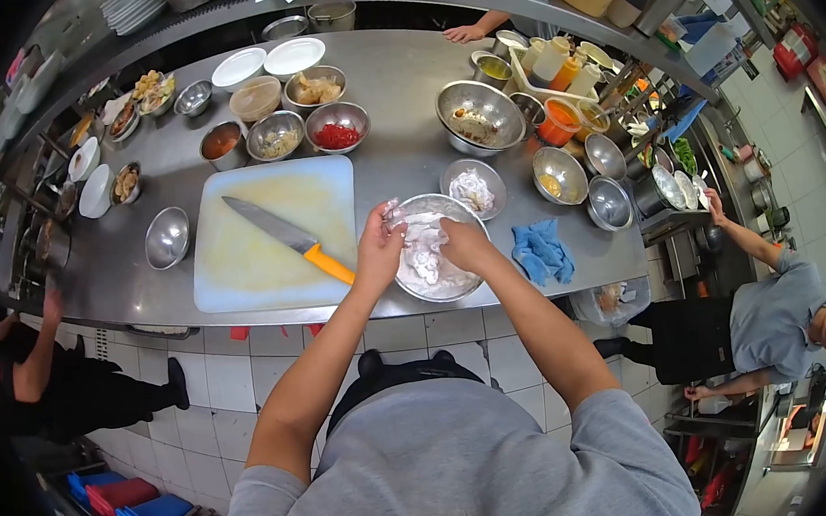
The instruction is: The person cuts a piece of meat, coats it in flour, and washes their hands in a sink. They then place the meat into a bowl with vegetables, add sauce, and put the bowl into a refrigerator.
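A metal bowl (478,282) of white flour stands at the table's front edge, with flour-coated food pieces (423,257) inside. My left hand (380,248) is at the bowl's left rim, its floury fingers apart and slightly curled over the flour. From the right side my right hand (467,246) reaches into the bowl, fingers bent round a coated piece; its fingertips are partly hidden. Just behind sits a smaller bowl (496,208) with more white-coated pieces (472,190). To the left, a knife with an orange handle (328,263) lies on a white cutting board (240,281).
A blue cloth (542,252) lies right of the bowl. Bowls of red pieces (336,136) and brown sauce (222,144) stand behind the board. Sauce bottles (553,63) fill a rack at back right. A co-worker (771,312) stands right; another person's arm (37,351) shows left.
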`<act>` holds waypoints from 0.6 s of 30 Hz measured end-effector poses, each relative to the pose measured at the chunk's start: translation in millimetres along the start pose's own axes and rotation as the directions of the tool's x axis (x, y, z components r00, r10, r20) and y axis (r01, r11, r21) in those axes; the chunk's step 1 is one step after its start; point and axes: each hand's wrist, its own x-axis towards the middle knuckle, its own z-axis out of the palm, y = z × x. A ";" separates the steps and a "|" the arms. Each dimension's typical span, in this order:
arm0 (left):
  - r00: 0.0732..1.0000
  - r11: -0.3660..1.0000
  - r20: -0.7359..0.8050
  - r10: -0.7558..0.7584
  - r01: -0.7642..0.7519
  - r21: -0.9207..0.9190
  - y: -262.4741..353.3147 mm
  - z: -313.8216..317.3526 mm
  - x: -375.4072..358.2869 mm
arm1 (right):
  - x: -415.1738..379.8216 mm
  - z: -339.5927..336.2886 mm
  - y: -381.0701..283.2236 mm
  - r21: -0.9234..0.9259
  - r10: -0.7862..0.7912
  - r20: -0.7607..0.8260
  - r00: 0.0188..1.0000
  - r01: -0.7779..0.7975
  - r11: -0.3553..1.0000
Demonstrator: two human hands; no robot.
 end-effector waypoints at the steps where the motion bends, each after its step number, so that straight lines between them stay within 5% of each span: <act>1: 1.000 1.000 0.003 -0.003 0.003 -0.002 0.4 0.0 0.0 | -0.4 7.5 1.1 -0.119 -0.071 -0.055 0.996 0.064 0.991; 4: 1.000 0.997 -0.010 0.000 -0.001 -0.071 -0.3 -2.2 -0.6 | -2.9 23.3 -10.9 -0.194 -0.053 0.090 0.995 0.069 0.979; 8: 0.999 0.998 0.036 0.001 0.001 -0.058 -1.5 -4.2 0.5 | -3.1 52.1 -16.2 -0.220 0.074 -0.057 0.996 -0.085 0.972; 12: 0.996 0.996 0.085 -0.020 0.028 -0.086 -0.5 -9.5 2.2 | 14.2 34.2 4.1 -0.084 0.105 -0.036 0.994 -0.108 0.991; 14: 0.993 0.997 0.104 -0.059 0.065 -0.050 -1.0 -13.8 3.0 | 12.1 19.0 11.4 0.094 0.135 0.001 0.991 -0.135 0.986; 15: 0.988 0.995 0.119 -0.097 0.099 -0.007 -0.8 -15.7 6.1 | 10.7 21.3 23.4 0.407 0.157 0.076 0.985 -0.174 0.896; 16: 0.988 0.995 0.125 -0.093 0.095 -0.010 3.2 -16.0 9.9 | 3.7 9.7 13.6 0.405 0.160 0.069 0.985 -0.174 0.897; 18: 0.990 0.940 0.092 -0.109 0.072 0.335 12.8 -15.8 14.3 | -14.3 -9.2 -2.3 0.814 0.156 0.203 0.967 -0.255 0.522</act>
